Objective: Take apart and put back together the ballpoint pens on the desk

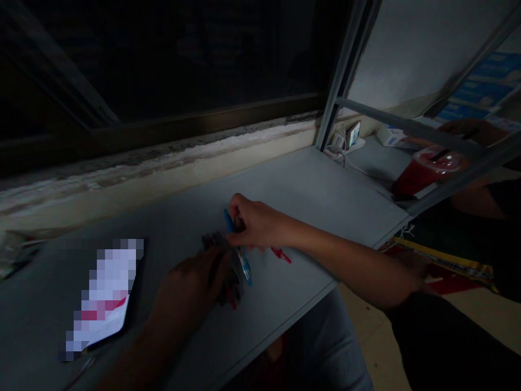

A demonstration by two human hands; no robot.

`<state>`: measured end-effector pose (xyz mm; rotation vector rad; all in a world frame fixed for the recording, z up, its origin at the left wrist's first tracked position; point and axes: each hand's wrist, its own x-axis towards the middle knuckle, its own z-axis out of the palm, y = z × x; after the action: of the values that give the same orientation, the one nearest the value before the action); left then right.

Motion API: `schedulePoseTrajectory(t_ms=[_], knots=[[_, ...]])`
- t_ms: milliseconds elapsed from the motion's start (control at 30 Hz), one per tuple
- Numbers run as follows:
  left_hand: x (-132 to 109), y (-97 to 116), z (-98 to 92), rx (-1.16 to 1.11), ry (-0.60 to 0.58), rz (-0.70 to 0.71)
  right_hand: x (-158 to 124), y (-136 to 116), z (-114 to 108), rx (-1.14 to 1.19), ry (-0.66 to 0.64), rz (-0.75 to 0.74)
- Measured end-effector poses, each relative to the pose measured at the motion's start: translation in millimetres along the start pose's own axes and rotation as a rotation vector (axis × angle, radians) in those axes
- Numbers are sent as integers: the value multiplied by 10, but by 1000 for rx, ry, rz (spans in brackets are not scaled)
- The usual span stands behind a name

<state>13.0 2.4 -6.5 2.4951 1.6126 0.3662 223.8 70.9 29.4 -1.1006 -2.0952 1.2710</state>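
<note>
My right hand (260, 224) is closed at the middle of the grey table, thumb and fingers pinching a blue pen (245, 269) whose two ends stick out past the hand. Just left of it, my left hand (201, 277) curls over a bunch of dark and red pens (231, 296). That bunch is blurred, and the fingers partly cover it. Partly under my right wrist a red pen (281, 255) lies on the table.
A lit phone (108, 293) lies on the table (285, 179) at the left. Beyond a metal frame (378, 122) at the right are a red drink cup (423, 174), a propped phone (354, 134), cables and another person's arm (472, 133). A dark window runs along the back.
</note>
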Motion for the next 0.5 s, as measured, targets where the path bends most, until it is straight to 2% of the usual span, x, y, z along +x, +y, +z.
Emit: schedulePoseTrajectory(t_ms=[67, 167, 267, 333, 500], knots=[[-20, -21, -20, -90, 60, -1, 50, 20, 3, 176, -3, 29], [-56, -10, -41, -229, 134, 36, 122, 50, 44, 370, -12, -5], [-82, 46, -16, -211, 168, -11, 145, 42, 87, 535, -38, -19], [-91, 73, 13, -179, 229, -40, 135, 21, 95, 570, -45, -14], [-103, 42, 15, -111, 324, -60, 106, -4, 66, 438, 16, 7]])
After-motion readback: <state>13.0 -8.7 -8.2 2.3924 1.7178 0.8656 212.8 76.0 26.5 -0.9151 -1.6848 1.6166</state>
